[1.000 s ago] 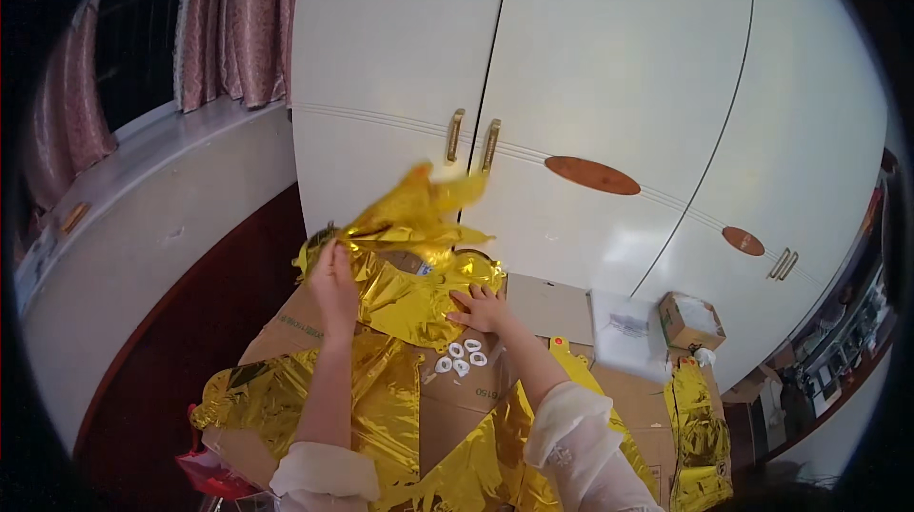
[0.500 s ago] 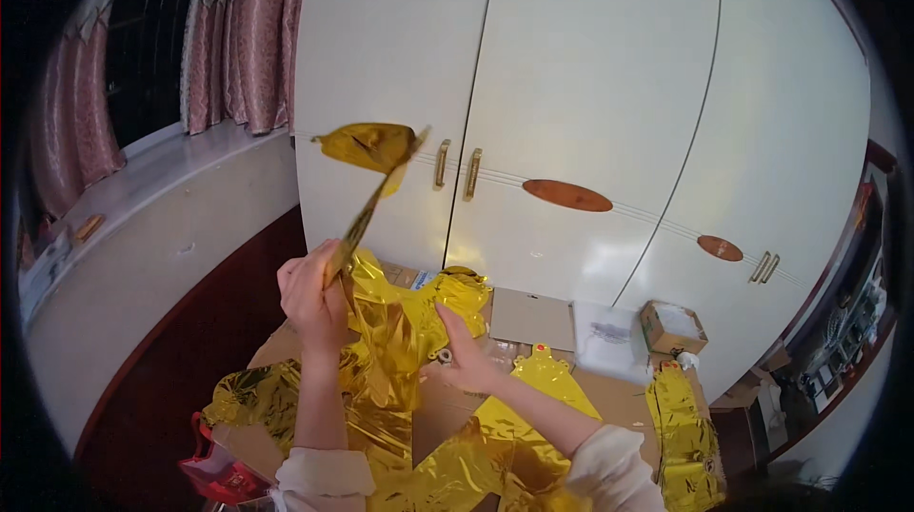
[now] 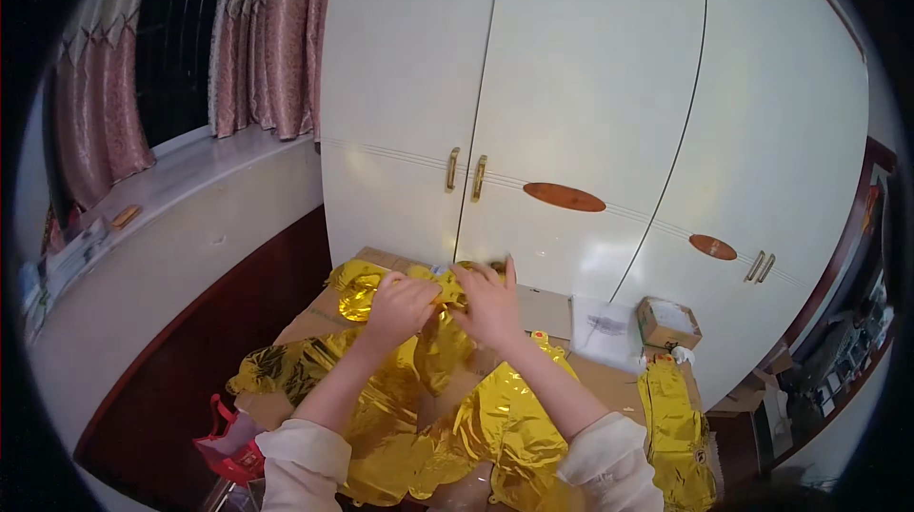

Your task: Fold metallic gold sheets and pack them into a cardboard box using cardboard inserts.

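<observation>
While both forearms reach forward from the lower edge, the two hands meet just beside each other over the middle of a cardboard-covered surface. The left hand (image 3: 402,307) has its fingers folded together and clamped on a gold foil piece (image 3: 440,355), its knuckles turned upward. The right hand (image 3: 487,305) pinches the same foil between thumb and curled fingers, with one finger standing up at its right side; the exact contact of its fingertips is partly hidden. The foil piece shows between the two hands and hangs creased below them, toward the person. Beyond the left hand lies a rounded, shiny foil part (image 3: 358,301), though whether it belongs to the held piece I cannot tell. More gold foil (image 3: 524,417) spreads in crumpled folds between the forearms and under the right one, and a further foil stretch (image 3: 286,364) lies to the left. Well apart, at the right edge of the cardboard (image 3: 609,384), rests a long foil bundle (image 3: 678,431). Behind that bundle sits a small open carton (image 3: 668,322) with pale contents, and a whitish packet (image 3: 606,331) lies just left of it. At the lower left is a red bag (image 3: 233,445), near the left sleeve (image 3: 305,460). A white wardrobe (image 3: 571,84) with metal handles (image 3: 452,169) rises behind everything.
</observation>
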Demonstrator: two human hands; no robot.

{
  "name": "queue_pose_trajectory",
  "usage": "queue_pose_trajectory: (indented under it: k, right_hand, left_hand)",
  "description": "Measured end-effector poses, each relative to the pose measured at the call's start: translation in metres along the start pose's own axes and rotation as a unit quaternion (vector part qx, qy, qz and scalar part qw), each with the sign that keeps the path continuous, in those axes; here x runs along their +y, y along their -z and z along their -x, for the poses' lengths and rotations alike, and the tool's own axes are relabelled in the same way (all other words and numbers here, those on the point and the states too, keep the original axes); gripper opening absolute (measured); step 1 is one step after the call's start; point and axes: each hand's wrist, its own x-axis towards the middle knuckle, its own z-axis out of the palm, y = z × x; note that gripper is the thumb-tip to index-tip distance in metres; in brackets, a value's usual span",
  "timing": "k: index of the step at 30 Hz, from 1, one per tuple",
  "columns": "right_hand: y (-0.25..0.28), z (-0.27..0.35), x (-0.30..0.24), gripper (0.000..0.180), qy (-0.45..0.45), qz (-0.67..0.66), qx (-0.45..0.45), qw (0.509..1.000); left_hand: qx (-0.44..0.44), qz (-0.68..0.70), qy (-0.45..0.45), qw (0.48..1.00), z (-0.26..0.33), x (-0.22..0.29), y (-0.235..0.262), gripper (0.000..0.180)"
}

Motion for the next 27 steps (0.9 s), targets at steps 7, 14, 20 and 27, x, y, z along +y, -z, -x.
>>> queue_pose_trajectory:
  k: [7, 14, 20, 27]
  right_hand:
    - [-0.002, 0.002, 0.022, 0.025, 0.006, -0.008, 0.003, 1.0]
    - [0.014, -0.018, 0.003, 0.017, 0.039, 0.039, 0.016, 0.998]
    - [0.033, -0.024, 0.005, 0.015, 0.033, 0.049, 0.044, 0.997]
    - [0.02, -0.015, 0.024, 0.014, 0.039, 0.061, 0.061, 0.995]
  left_hand:
    - [-0.361, -0.067, 0.007, 0.93, 0.047, 0.026, 0.017, 0.019]
    - [-0.254, -0.165, 0.095, 0.948, 0.129, -0.052, -0.061, 0.033]
    - [-0.263, -0.315, 0.17, 0.896, 0.126, -0.121, -0.045, 0.043]
    - [-0.021, 0.011, 0.486, 0.873, 0.128, -0.161, -0.076, 0.074]
